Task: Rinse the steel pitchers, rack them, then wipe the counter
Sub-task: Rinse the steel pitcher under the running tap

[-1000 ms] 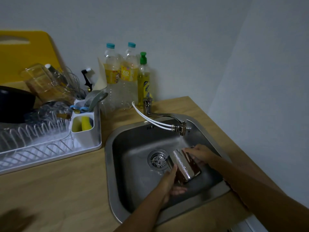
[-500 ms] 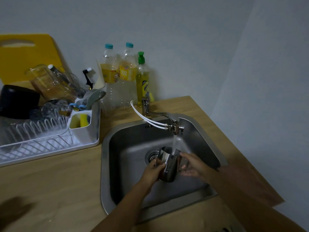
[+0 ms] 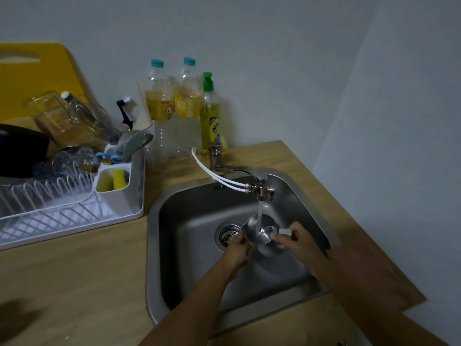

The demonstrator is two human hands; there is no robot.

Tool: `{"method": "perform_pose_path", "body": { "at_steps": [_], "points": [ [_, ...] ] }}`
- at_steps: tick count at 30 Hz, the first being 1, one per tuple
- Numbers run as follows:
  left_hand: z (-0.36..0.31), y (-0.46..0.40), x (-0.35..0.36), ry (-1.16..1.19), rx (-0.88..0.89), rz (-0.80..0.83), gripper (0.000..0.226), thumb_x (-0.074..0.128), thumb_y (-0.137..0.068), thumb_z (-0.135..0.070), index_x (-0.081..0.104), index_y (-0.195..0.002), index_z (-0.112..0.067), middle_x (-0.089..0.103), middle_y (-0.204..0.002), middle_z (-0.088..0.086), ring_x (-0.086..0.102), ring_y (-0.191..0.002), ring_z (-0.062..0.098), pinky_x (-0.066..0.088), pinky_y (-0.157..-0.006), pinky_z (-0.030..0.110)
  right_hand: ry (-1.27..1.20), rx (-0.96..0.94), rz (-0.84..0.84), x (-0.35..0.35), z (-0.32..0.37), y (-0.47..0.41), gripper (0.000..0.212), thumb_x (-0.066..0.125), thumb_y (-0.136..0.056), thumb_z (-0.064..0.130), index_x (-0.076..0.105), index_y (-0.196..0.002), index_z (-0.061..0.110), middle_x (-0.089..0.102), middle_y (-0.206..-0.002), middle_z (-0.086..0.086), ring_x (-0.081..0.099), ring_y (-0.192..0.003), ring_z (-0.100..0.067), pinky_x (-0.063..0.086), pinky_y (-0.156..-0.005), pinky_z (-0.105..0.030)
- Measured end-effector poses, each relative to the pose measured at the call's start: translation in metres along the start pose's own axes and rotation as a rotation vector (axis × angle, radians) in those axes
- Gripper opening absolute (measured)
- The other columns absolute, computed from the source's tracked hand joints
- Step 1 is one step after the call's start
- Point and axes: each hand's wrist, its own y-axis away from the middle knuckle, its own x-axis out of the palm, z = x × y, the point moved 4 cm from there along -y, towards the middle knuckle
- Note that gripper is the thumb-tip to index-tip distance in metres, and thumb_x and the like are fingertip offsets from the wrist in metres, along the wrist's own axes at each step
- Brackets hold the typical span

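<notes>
From the head camera, a small shiny steel pitcher (image 3: 259,231) is held over the square stainless-steel sink (image 3: 189,213), its open mouth turned up toward the camera, directly under the chrome swivel tap (image 3: 259,183). A stream of water (image 3: 259,213) falls from the spout into the pitcher. The left hand (image 3: 238,248) grips the pitcher's near-left side with curled fingers, just beside the round sink drain (image 3: 227,236). The right hand (image 3: 296,239) holds the pitcher's right side, fingers curled around what looks like its handle, though that part is blurred.

On the light wooden counter (image 3: 87,283) to the left stands a white wire dish rack (image 3: 62,196) holding a clear glass jug (image 3: 59,118), a dark bowl (image 3: 20,151) and a white cutlery caddy (image 3: 117,186). Behind it leans a yellow cutting board (image 3: 37,78). Against the wall, beside the tap base, stand two clear plastic bottles with teal caps (image 3: 172,106) and a yellow dish-soap bottle with a green cap (image 3: 210,121).
</notes>
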Motion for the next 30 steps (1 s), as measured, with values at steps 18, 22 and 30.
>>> {"method": "perform_pose_path", "body": {
  "at_steps": [18, 22, 30],
  "points": [
    [-0.004, 0.014, -0.018, 0.035, 0.201, -0.190, 0.004, 0.053, -0.091, -0.015, 0.056, -0.090, -0.015, 0.059, -0.078, 0.000, 0.054, -0.070, 0.011, 0.044, -0.065, 0.022, -0.018, 0.469, 0.054, 0.015, -0.008, 0.005, 0.059, 0.045, -0.089, 0.058, 0.047, -0.126, 0.012, 0.069, -0.104, -0.021, 0.061, -0.052, -0.019, 0.034, -0.034, -0.014],
    [-0.010, 0.014, -0.029, -0.005, 0.242, -0.205, 0.013, 0.058, -0.088, -0.014, 0.061, -0.099, -0.008, 0.065, -0.083, 0.002, 0.060, -0.072, 0.011, 0.049, -0.065, 0.021, -0.188, 0.527, 0.067, 0.034, -0.014, 0.004, 0.067, 0.049, -0.083, 0.061, 0.039, -0.131, 0.014, 0.071, -0.090, -0.019, 0.064, -0.047, -0.024, 0.033, -0.044, -0.019],
    [-0.035, 0.012, -0.034, -0.115, 0.361, -0.153, 0.018, 0.056, -0.091, -0.014, 0.059, -0.108, -0.011, 0.063, -0.094, -0.002, 0.061, -0.087, 0.013, 0.050, -0.073, 0.017, -0.488, 0.508, 0.154, 0.049, -0.006, 0.006, 0.035, 0.052, -0.085, 0.043, 0.044, -0.103, 0.015, 0.068, -0.094, -0.020, 0.064, -0.070, -0.030, 0.038, -0.057, -0.025]
  ]
}}
